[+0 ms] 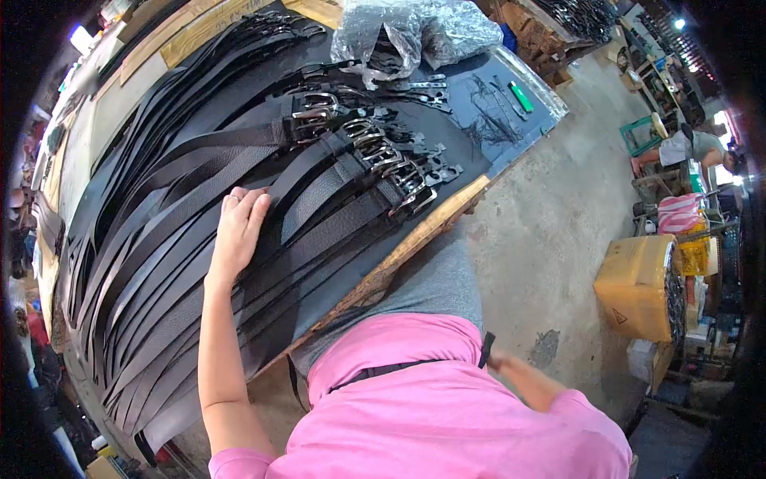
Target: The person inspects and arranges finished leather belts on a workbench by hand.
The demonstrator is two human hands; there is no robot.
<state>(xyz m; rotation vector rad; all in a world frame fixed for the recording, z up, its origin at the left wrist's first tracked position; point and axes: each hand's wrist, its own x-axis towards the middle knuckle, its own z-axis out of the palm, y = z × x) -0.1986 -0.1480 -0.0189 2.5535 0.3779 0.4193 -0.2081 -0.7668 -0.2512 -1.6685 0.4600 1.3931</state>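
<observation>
Many black leather belts (239,164) lie in a fanned heap over the table, their silver buckles (375,148) bunched toward the right side. My left hand (239,227) rests on the middle of the heap, back of the hand up, with fingers curled down over a black belt. A ring shows on one finger. Down by my right hip is my right hand (499,361), blurred and partly hidden, close to a black strap end (487,349) at my waist. Its fingers do not show clearly.
Crumpled clear plastic wrap (415,36) sits at the table's far end. Near it lie a green-handled tool (520,96) and thin dark scraps (487,120). The wooden table edge (415,235) runs along my front. A cardboard box (634,287) and a seated person (686,149) are off right.
</observation>
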